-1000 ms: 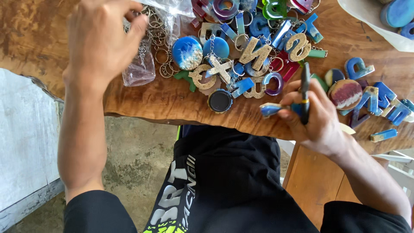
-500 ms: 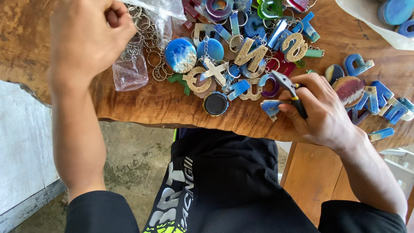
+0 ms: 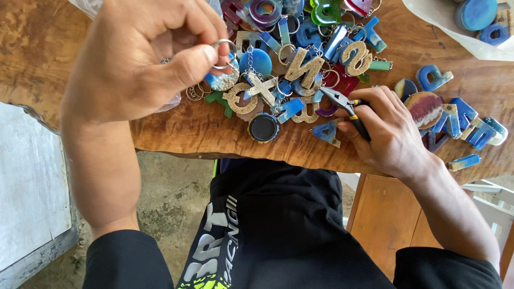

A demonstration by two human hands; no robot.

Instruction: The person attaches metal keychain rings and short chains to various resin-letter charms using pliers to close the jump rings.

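My left hand (image 3: 144,53) is raised over the wooden table (image 3: 64,43) and pinches a small metal key ring (image 3: 224,53) between thumb and forefinger. My right hand (image 3: 388,128) rests on the table's near edge, closed around a pair of black-handled pliers (image 3: 348,109) whose jaws point left toward a small blue triangular charm (image 3: 327,132). Between the hands lies a heap of resin letter keychains (image 3: 300,69) in blue, gold, purple and green, with chains and rings attached.
More blue letter pieces (image 3: 460,120) lie at the right, beside a round marbled disc (image 3: 424,107). A dark round cap (image 3: 263,127) sits near the table's front edge. A white bag (image 3: 455,27) with blue pieces is at top right. Loose rings (image 3: 195,92) lie under my left hand.
My left hand has lifted from the bag of rings and come right, now pinching one ring. My right hand has turned the pliers down so that the jaws point left.
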